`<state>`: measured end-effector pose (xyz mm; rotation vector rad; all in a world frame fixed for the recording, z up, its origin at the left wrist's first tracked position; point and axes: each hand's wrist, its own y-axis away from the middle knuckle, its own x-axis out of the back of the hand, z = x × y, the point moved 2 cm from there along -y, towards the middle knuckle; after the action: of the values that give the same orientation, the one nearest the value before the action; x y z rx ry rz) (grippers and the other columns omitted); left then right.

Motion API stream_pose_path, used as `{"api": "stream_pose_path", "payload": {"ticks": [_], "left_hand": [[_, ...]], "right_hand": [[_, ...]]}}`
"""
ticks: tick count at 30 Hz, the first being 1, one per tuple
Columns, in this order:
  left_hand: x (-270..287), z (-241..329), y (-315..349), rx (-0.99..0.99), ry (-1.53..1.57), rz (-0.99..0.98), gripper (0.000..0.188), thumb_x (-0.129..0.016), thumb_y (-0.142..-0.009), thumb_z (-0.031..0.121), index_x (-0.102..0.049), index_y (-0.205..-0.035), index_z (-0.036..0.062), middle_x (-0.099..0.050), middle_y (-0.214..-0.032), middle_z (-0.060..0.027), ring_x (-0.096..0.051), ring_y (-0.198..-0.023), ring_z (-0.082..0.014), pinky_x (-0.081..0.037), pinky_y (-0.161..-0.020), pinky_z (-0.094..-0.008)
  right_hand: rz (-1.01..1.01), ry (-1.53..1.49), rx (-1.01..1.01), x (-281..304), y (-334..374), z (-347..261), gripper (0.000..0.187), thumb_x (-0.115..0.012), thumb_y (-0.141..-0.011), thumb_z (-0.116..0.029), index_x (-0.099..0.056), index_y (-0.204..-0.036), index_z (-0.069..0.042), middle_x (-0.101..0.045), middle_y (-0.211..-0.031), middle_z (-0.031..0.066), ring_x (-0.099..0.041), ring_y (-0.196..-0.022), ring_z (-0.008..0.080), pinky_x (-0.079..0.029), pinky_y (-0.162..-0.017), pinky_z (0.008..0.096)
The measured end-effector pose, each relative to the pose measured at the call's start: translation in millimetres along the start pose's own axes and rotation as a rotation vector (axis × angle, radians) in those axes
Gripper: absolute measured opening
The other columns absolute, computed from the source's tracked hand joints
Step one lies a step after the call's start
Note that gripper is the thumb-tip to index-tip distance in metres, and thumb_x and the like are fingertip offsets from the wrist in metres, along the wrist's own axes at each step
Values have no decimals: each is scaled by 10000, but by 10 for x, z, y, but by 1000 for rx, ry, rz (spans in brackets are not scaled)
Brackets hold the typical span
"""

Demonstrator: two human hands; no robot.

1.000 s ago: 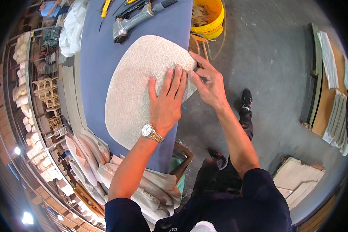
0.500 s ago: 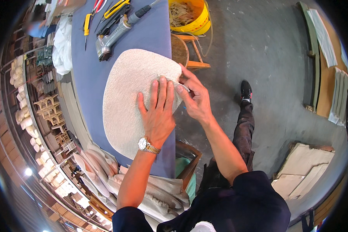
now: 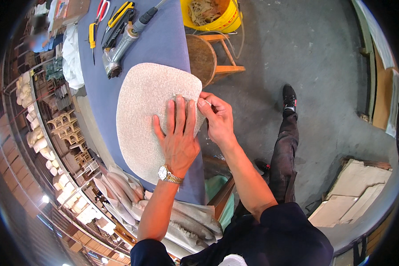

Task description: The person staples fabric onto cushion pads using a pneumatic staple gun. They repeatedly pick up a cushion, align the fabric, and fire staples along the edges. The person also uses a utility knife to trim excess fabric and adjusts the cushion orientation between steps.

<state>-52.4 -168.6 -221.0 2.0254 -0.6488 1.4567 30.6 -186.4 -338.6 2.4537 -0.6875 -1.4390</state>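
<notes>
A rounded seat pad (image 3: 148, 104) covered in light beige textured fabric lies on the blue-grey cloth of the workbench (image 3: 97, 95). Its right side reaches past the bench edge. My left hand (image 3: 178, 142) rests on the pad, palm down and fingers spread, with a watch at the wrist. At the pad's right edge my right hand (image 3: 218, 119) pinches the rim of the cover between thumb and fingers. The pad's underside is hidden.
Beyond the pad lie a grey air staple gun (image 3: 122, 48), a yellow-and-black hand tool (image 3: 118, 26) and red-handled scissors (image 3: 103, 9). A round wooden stool (image 3: 201, 55) and a yellow bucket (image 3: 230, 20) stand right of the bench. Fabric pieces (image 3: 177, 217) hang near me.
My right hand has shifted slightly left and down along the pad's edge, its fingers now closer together at the rim. My left hand stays flat on the pad. The view has moved slightly.
</notes>
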Motion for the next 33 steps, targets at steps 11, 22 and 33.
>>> {"api": "stream_pose_path", "payload": {"ticks": [11, 22, 33], "left_hand": [[338, -60, 3, 436, 68, -133, 974, -700, -759, -15, -297, -1635, 128, -216, -1687, -256, -205, -1533, -524, -263, -1186, -676], [1444, -1338, 22, 493, 1104, -237, 904, -727, -855, -1, -261, -1628, 54, -466, -1574, -218, -472, -1452, -318, -406, -1164, -409], [725, -2060, -74, 752, 1918, -49, 773, -620, -1046, 380, -251, -1624, 22, -420, -1604, -206, -444, -1457, -256, -363, -1182, -388]], "right_hand": [[-34, 254, -81, -351, 100, -474, 207, -710, -967, -81, -659, -804, 36, -668, -1034, 20, -462, -748, 48, -388, -644, 252], [-200, 692, 144, -2037, -15, -944, 153, -746, -904, -92, -683, -883, 45, -551, -877, 112, -569, -751, 223, -472, -689, 358], [-454, 918, 97, -2461, -474, -680, 211, -754, -930, -126, -674, -853, 53, -523, -865, 75, -512, -798, 177, -429, -691, 337]]}}
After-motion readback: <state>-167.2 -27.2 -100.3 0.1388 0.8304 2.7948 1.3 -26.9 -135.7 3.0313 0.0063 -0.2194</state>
